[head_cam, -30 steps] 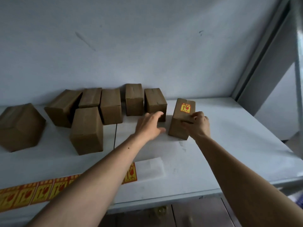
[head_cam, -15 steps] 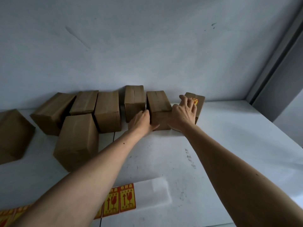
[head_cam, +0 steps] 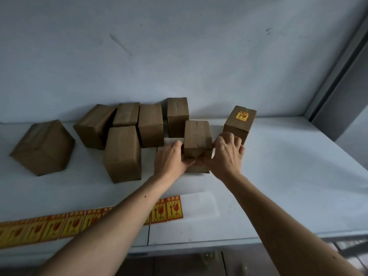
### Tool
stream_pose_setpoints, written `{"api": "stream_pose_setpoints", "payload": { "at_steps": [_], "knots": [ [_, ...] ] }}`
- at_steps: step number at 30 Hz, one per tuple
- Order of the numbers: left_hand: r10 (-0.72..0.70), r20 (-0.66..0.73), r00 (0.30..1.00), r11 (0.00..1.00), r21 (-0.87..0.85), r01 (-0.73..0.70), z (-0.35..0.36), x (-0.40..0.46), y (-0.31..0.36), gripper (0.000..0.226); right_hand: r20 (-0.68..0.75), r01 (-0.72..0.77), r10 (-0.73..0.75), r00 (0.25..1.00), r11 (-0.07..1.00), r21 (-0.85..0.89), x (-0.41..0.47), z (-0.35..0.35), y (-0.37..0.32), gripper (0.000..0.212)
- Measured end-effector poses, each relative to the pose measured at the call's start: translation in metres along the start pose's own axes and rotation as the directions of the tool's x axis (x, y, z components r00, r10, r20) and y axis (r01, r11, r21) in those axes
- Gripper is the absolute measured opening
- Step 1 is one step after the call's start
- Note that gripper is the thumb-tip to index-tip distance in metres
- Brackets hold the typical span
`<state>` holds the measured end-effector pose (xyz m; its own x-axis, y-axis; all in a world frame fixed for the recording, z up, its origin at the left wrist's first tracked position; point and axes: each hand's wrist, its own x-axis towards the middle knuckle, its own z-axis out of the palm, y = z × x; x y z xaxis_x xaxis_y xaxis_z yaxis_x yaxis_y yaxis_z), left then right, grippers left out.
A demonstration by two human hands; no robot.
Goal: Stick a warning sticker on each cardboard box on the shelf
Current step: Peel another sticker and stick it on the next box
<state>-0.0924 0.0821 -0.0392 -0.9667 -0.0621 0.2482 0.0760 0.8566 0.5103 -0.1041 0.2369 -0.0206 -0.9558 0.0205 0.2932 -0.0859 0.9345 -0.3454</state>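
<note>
Yellow-and-red stickers [head_cam: 59, 226] run in a strip along the near edge of the shelf [head_cam: 298, 186], the strip's end lying just past the left forearm with bare backing paper [head_cam: 201, 204] beyond it. Further in, both hands are on one plain box [head_cam: 197, 140]: the left hand [head_cam: 171, 158] cups its left side, the right hand [head_cam: 227, 156] its right, thumbs meeting low on the near face, so the fingers are clamped on cardboard from both sides. No sticker on it yet, by the look of it. It seems light and stiff enough to slide or lift by the side walls, which is the sensible hold; squeezing the taped top seam could dent it. Just behind the right hand stands the labelled box [head_cam: 239, 124], its sticker on the top face. To the left sit six more bare boxes [head_cam: 123, 154], one upright in front, four clustered near the wall [head_cam: 179, 56], and one tipped on an edge at far left. Plenty left to do, I'd say.
</note>
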Motion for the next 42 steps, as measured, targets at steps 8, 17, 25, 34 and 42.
{"api": "stream_pose_setpoints", "payload": {
  "at_steps": [8, 17, 25, 34, 42],
  "knots": [
    [-0.072, -0.014, 0.997, 0.997, 0.029, 0.072, -0.027, -0.054, -0.030, 0.042, 0.143, 0.036, -0.060, 0.988, 0.986, 0.166, -0.041, 0.010, -0.024, 0.051],
    [-0.127, 0.477, 0.869, 0.989, 0.129, 0.074, -0.044, -0.077, -0.050, 0.071, 0.291, -0.022, -0.044, 0.956, 0.975, 0.221, -0.075, 0.015, -0.026, 0.026],
    [-0.096, 0.458, 0.884, 0.990, 0.137, 0.036, -0.041, -0.081, -0.053, 0.045, 0.413, -0.012, -0.074, 0.908, 0.979, 0.201, -0.097, 0.043, -0.030, 0.026],
    [-0.088, 0.477, 0.874, 0.990, 0.138, 0.025, -0.043, -0.079, -0.053, 0.045, 0.381, 0.056, -0.148, 0.912, 0.969, 0.241, -0.094, 0.045, -0.028, 0.012],
    [-0.046, 0.460, 0.887, 0.989, 0.148, -0.025, -0.044, -0.073, -0.056, 0.045, 0.344, -0.093, -0.171, 0.923, 0.769, 0.632, -0.074, 0.000, -0.017, 0.006]
  ]
}}
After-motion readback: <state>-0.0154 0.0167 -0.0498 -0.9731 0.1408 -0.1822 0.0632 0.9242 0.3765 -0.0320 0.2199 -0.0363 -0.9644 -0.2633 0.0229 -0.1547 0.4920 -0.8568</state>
